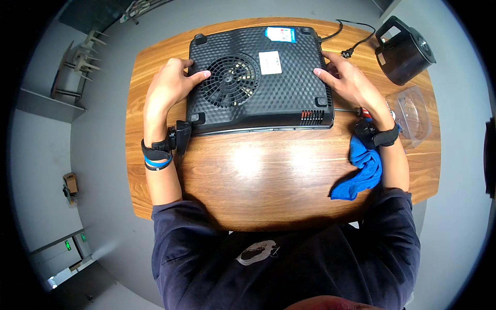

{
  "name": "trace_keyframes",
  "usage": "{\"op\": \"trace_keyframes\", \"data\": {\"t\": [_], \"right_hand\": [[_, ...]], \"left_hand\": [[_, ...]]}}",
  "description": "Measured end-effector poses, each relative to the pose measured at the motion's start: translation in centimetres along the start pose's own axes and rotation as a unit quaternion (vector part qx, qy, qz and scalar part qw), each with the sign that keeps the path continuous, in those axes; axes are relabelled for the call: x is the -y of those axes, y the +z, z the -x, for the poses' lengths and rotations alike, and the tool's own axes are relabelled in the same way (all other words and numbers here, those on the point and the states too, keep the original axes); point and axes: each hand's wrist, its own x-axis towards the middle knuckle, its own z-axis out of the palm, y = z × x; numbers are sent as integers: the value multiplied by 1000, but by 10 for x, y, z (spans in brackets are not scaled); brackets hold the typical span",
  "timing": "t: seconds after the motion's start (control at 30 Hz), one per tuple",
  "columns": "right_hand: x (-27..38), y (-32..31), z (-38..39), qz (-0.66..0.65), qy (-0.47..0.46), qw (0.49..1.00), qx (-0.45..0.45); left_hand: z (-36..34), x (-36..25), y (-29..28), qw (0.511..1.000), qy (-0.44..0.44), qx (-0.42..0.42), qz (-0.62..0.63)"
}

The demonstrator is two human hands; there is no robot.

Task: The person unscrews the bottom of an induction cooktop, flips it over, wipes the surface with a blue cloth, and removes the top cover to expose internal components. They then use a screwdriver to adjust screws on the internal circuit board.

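A black induction cooker [289, 95] lies upside down on the wooden table, its textured underside facing up. A round fan grille [230, 80], small feet at the corners and two labels show on it. My left hand [173, 85] grips the left edge, thumb on the underside near the grille and fingers curled over the side. At the right edge, my right hand [347, 80] holds on the same way, with the thumb on top. The fingertips of both hands are partly hidden by the cooker's sides. Its power cord with a plug [347, 52] trails off the back right corner.
A dark jug [405, 54] stands at the table's back right. Near my right wrist lie a clear plastic tray [416, 116], a crumpled blue cloth [361, 173] and a thin-shafted tool with a red handle [366, 112], mostly hidden. The wooden table [268, 191] has rounded edges.
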Motion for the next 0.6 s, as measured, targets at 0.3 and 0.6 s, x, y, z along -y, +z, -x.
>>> {"op": "trace_keyframes", "data": {"t": [0.3, 0.6], "right_hand": [[-26, 10, -6, 0, -14, 1000, -26], [-19, 7, -4, -30, -7, 999, -42]], "left_hand": [[9, -9, -7, 999, 26, -21, -36], [21, -24, -14, 999, 12, -35, -35]]}}
